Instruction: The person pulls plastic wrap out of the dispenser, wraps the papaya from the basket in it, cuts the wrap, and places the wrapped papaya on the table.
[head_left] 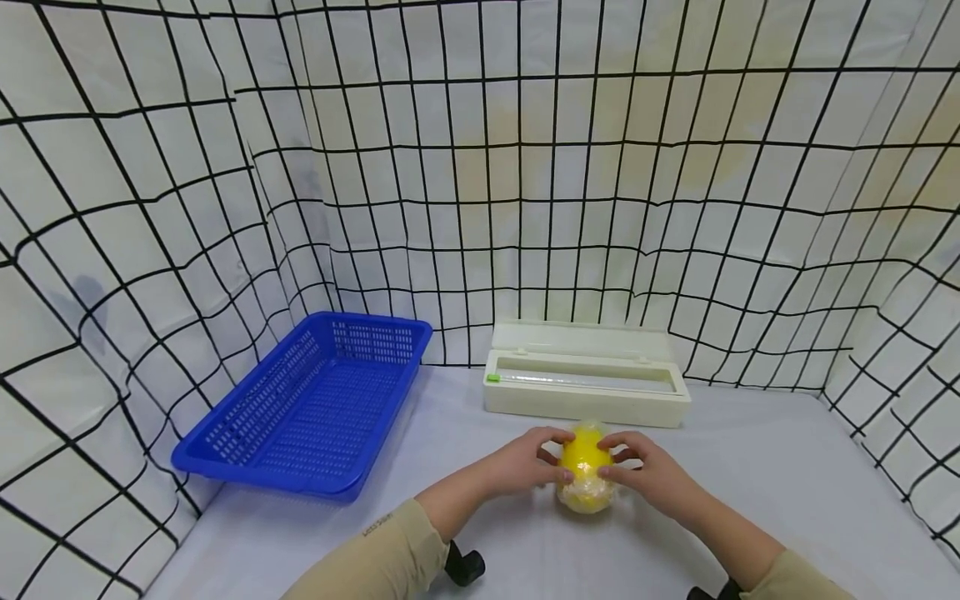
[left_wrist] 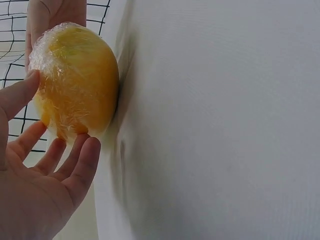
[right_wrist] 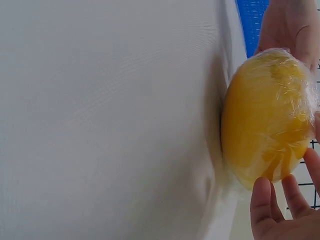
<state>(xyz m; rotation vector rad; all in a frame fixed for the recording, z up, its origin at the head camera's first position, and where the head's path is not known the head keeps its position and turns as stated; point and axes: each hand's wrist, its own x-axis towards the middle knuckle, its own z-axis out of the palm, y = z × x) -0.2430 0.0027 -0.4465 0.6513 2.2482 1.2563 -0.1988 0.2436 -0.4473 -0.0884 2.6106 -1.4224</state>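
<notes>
An oval yellow fruit wrapped in crinkled cling film sits on the white-covered table in front of a cream film dispenser. My left hand holds its left side, thumb near me and fingers toward the far end. From the other side my right hand holds it the same way. Both wrist views show fingertips against the film on the fruit, with wrinkles gathered on the upper side. The dispenser's lid stands raised, and a clear film roll lies inside.
A blue plastic basket with perforated walls stands at the left. Black wire grid panels backed by white sheeting enclose the back and sides. The white cloth on the table extends to the right of my hands.
</notes>
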